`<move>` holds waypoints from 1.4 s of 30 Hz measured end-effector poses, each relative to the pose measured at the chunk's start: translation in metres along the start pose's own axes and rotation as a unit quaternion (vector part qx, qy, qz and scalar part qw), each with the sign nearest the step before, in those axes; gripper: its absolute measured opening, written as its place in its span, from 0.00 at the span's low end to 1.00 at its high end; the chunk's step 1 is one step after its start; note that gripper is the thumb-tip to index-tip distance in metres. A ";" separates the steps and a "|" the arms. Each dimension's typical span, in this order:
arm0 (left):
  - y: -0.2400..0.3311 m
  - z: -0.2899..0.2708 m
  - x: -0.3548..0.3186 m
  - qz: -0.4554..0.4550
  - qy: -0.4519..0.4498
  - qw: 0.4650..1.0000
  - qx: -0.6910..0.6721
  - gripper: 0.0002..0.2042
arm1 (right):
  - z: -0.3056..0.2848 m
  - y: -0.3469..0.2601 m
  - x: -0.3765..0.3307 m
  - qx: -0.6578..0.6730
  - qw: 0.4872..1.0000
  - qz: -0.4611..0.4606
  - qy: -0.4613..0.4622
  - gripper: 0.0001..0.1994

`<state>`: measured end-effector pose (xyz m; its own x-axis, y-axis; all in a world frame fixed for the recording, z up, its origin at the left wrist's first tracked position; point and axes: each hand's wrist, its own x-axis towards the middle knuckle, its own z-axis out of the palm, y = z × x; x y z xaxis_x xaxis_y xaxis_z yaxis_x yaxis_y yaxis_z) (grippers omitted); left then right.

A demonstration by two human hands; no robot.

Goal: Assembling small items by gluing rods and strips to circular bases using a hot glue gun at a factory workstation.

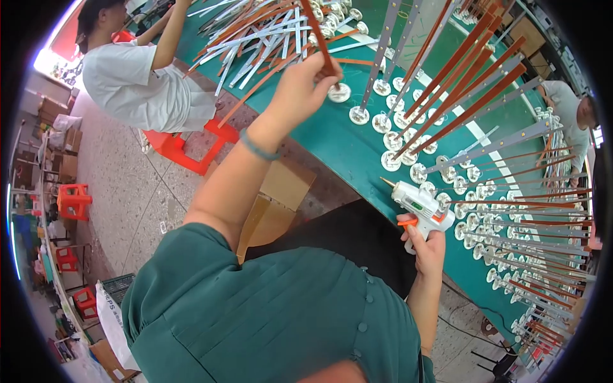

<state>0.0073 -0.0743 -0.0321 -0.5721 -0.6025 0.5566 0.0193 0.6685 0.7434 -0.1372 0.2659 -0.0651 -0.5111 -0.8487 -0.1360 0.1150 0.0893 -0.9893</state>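
Observation:
My left hand (305, 83) reaches out over the green table (332, 137) and grips a long brown strip (317, 32) that ends in a white round base (339, 93). My right hand (426, 246) holds a white glue gun (421, 207) with an orange trigger, its nozzle pointing up and left, near the table's edge. Several more strips on white round bases (389, 140) stand in rows between the two hands and to the right.
A heap of loose silver and brown strips (255, 38) lies at the far left of the table. A person in a white shirt (137, 80) sits on a red stool (185, 143) at left. Another person (571, 108) is at far right. Cardboard (281, 191) lies on the floor.

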 end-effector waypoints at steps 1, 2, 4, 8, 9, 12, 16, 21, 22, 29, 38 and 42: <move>-0.008 0.008 0.010 0.003 0.004 1.000 0.002 0.07 | 0.000 -0.001 0.000 0.005 1.000 -0.002 0.005 0.16; -0.015 0.018 0.018 -0.001 -0.018 1.000 -0.010 0.07 | 0.001 0.000 -0.001 0.011 1.000 -0.004 0.010 0.16; -0.027 0.036 0.029 -0.019 -0.073 0.997 -0.014 0.07 | -0.006 0.002 -0.001 0.007 1.000 0.001 0.005 0.17; -0.029 0.061 0.037 -0.057 -0.174 0.980 -0.082 0.08 | -0.012 0.013 -0.003 0.026 1.000 -0.009 0.010 0.22; -0.032 0.064 0.039 -0.055 -0.178 0.979 -0.081 0.09 | -0.013 0.014 -0.002 0.035 0.999 -0.021 0.004 0.23; -0.033 0.061 0.042 -0.074 -0.199 0.975 -0.068 0.12 | -0.014 0.012 -0.002 0.017 1.000 0.001 -0.004 0.24; -0.032 0.053 0.040 -0.083 -0.205 0.973 -0.072 0.16 | -0.016 0.012 -0.001 0.022 1.000 0.002 -0.001 0.24; -0.040 0.054 0.045 -0.046 -0.213 0.972 -0.088 0.15 | -0.015 0.012 0.000 0.036 0.999 -0.004 0.001 0.24; -0.041 0.055 0.048 -0.026 -0.225 0.969 -0.096 0.13 | -0.016 0.013 0.000 0.036 0.999 -0.004 0.001 0.24; -0.033 0.053 0.063 -0.111 -0.273 0.948 -0.116 0.06 | -0.017 0.013 -0.001 0.038 0.999 0.003 0.004 0.23; -0.029 0.039 0.072 -0.071 -0.266 0.958 -0.085 0.07 | -0.016 0.013 -0.002 0.048 0.999 0.005 0.011 0.22; -0.034 0.036 0.076 -0.128 -0.296 0.942 -0.094 0.06 | -0.017 0.013 -0.002 0.051 0.999 0.004 0.002 0.21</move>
<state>-0.0661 -0.1272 -0.0282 -0.9334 -0.3482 0.0869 -0.0690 0.4117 0.9087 -0.1489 0.2771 -0.0789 -0.5131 -0.8460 -0.1451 0.2050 0.0433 -0.9778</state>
